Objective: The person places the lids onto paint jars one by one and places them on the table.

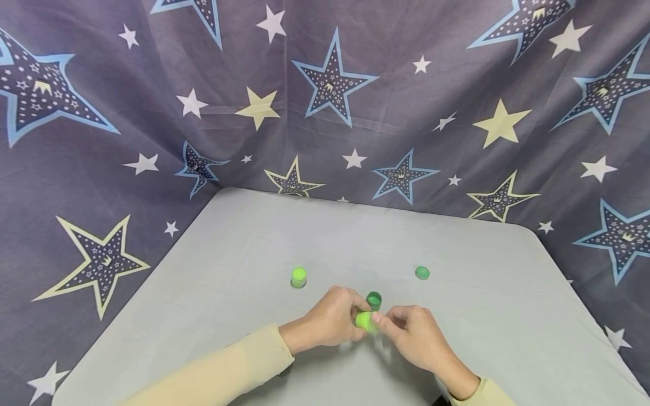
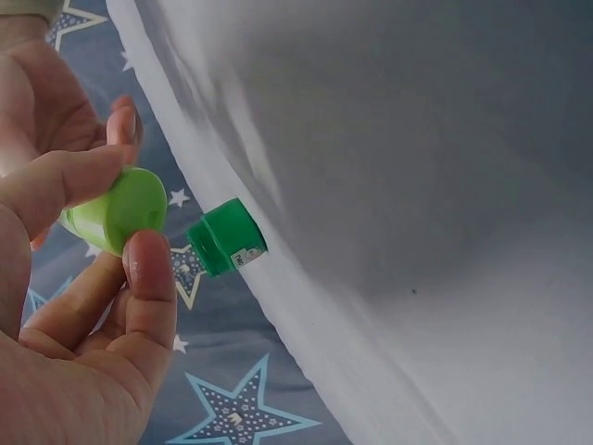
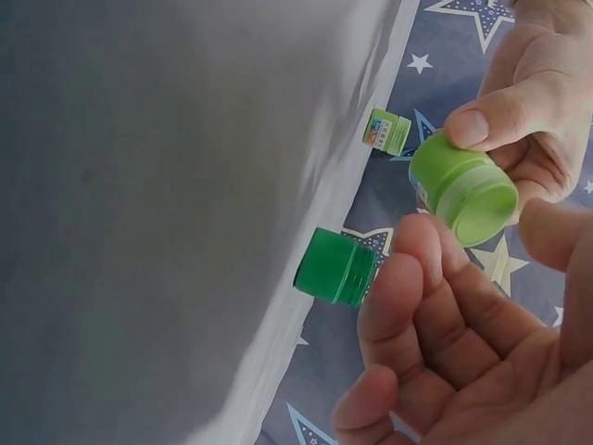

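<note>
My left hand [image 1: 332,316] grips a small light green paint jar [image 1: 363,321] between thumb and fingers, tipped so its lid [image 3: 486,213] faces my right hand [image 1: 418,338]. The right thumb and index fingertip sit at opposite sides of that lid, its flat top showing between them in the right wrist view. Just beyond the hands stands a dark green jar [image 1: 373,300], uncapped, with green inside and its threaded neck bare. Its likely cap, a round green lid [image 1: 422,273], lies on the table farther right.
Another light green jar [image 1: 299,277], lid on, stands on the table to the left of the hands. A pale grey cloth covers the table [image 1: 244,237]. Behind and beside it hangs a dark star-patterned curtain [image 1: 325,141].
</note>
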The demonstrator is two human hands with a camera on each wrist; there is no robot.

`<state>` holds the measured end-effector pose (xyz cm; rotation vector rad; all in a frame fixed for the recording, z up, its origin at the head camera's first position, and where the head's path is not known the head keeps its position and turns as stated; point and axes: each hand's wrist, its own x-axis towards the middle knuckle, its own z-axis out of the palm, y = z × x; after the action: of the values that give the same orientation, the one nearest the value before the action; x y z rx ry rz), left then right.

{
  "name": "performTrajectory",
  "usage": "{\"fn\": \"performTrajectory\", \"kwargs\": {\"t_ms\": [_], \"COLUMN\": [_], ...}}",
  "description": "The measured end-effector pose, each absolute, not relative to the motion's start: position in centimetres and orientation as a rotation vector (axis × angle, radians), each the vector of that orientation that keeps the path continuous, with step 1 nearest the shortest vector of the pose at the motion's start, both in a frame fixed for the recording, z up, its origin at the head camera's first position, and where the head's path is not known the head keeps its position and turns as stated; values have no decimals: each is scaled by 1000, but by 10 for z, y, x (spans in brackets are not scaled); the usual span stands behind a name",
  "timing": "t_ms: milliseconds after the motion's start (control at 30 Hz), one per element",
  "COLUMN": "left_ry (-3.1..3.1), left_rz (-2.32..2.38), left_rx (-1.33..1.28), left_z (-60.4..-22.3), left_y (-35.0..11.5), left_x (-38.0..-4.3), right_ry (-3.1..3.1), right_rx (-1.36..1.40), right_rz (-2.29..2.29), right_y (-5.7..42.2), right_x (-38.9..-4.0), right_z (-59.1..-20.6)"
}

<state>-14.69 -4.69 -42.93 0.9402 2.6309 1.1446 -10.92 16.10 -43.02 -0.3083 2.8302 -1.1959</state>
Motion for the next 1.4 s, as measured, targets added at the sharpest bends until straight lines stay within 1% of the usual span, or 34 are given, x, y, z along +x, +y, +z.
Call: {"fn": "performTrajectory", "kwargs": {"t_ms": [233, 567, 767, 1400], "left_ry": [2633, 2613, 2604, 2610], "left_rz": [1144, 1158, 1170, 1171], "left_rx": [953, 950, 939, 952], "left_z": [-429, -429, -429, -430], "left_y": [-47, -47, -47, -46], "left_x": [-147, -148, -147, -147], "right_ry": [2870, 2957, 2945, 2911], "right_rx": [-276, -539, -593, -547], "right_rz": [-1254, -1270, -1230, -1254], "right_y": [162, 166, 166, 164], "right_x": [-109, -106, -106, -106], "right_z": [-428, -432, -434, -434]}}
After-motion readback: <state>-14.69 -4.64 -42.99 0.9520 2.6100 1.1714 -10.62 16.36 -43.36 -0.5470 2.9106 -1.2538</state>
